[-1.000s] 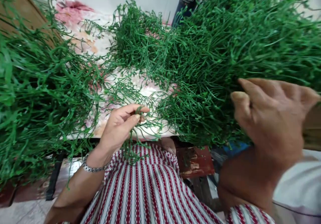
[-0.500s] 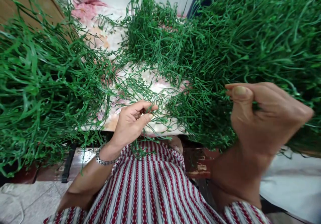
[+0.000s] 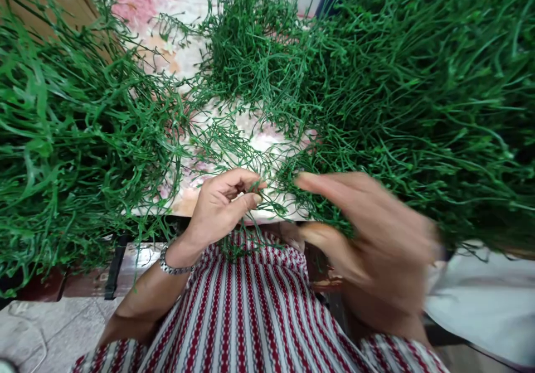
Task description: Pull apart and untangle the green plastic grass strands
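My left hand (image 3: 225, 206) is closed in a pinch on a thin green plastic-looking stem (image 3: 256, 188), above the front edge of the patterned cloth. My right hand (image 3: 368, 239) is smeared by motion, to the right of my left hand. Its thumb and forefinger are apart, and nothing shows between them. Behind my right hand spreads a big heap of green stems (image 3: 418, 100) with small forked tips. Loose stems (image 3: 225, 139) lie on the cloth just beyond my left hand.
Another tall heap of green stems (image 3: 75, 139) fills the left side. The pink and white patterned cloth (image 3: 188, 178) lies between the heaps. A brown board (image 3: 58, 5) leans at the back left. White material (image 3: 480, 300) is at the lower right.
My right hand has moved left and nearer to my left hand, and its thumb and forefinger have parted. My left hand keeps its pinch in nearly the same place.
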`<state>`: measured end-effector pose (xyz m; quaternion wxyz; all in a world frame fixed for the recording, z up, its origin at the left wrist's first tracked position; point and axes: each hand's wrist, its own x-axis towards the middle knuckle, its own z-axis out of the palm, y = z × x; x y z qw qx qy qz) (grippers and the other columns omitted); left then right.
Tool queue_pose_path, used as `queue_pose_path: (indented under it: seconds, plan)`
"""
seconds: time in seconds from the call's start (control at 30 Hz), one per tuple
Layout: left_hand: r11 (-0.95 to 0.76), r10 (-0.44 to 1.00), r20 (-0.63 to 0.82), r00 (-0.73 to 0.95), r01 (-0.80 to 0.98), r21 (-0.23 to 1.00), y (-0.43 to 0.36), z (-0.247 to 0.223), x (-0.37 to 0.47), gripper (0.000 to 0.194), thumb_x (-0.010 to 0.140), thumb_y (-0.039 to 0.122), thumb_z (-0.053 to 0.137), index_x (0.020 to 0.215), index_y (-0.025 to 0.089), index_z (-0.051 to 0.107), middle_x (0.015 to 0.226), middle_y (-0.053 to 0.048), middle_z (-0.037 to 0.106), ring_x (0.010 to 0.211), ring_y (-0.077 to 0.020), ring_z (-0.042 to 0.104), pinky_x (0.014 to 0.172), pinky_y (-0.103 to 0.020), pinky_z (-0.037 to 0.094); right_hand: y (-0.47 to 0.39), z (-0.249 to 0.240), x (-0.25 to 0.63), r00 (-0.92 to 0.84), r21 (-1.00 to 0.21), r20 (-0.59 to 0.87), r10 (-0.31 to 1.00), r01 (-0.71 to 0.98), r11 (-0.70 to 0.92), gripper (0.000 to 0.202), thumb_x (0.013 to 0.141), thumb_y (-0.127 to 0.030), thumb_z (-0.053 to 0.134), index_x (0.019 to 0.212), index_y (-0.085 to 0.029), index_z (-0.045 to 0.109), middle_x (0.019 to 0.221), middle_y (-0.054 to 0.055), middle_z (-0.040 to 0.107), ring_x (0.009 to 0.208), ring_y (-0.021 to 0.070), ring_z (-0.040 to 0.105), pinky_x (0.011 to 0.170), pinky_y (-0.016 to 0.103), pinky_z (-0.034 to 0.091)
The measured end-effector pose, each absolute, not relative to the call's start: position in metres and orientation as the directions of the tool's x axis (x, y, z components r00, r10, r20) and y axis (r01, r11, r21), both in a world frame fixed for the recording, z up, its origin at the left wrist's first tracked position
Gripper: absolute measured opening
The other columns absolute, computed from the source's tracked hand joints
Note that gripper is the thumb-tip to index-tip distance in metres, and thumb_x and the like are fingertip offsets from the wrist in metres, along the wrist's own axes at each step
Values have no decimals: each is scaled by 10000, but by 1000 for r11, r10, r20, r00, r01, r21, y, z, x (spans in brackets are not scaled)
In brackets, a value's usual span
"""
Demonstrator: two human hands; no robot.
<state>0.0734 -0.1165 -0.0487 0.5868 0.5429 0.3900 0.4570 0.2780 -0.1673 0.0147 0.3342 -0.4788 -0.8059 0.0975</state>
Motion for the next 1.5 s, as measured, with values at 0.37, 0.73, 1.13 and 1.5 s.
queue_pose_path:
  seconds: [0.37, 0.73, 1.13, 1.5]
  plan:
    - [-176, 963, 216, 164, -227, 958, -121, -64, 75, 87, 729, 179, 642, 806, 204, 676, 767, -14, 537, 758, -122, 512, 646, -219, 415, -134, -46, 226, -318, -679, 394, 862, 532, 506, 161, 855, -295, 518, 825, -143, 560, 705, 24, 532, 688, 130, 491, 650, 264, 425]
    - [31, 966, 115, 233, -541, 840, -125, -48, 82, 56, 752, 205, 618, 712, 168, 634, 737, -19, 519, 721, -117, 499, 611, -221, 399, -135, -54, 223, -324, -966, 193, 926, 101, 237, 207, 844, -317, 532, 745, -141, 578, 622, -27, 523, 550, 60, 456, 523, 183, 378]
    - [314, 932, -122, 343, -592, 742, -116, -40, 74, 158, 772, 243, 604, 665, 166, 517, 440, 59, 424, 453, -70, 410, 564, -224, 392, -131, -58, 234, -332, -918, 388, 860, -54, 394, 239, 859, -332, 510, 700, -167, 578, 704, 15, 559, 646, 98, 532, 604, 237, 432]
    - [117, 980, -16, 199, -511, 852, -114, -36, 76, 78, 764, 204, 611, 694, 170, 612, 739, -3, 607, 762, -121, 576, 777, -267, 448, -141, -21, 236, -202, -843, 396, 896, 306, 442, 135, 866, -299, 490, 858, -185, 562, 721, 18, 532, 587, 107, 499, 549, 254, 434]
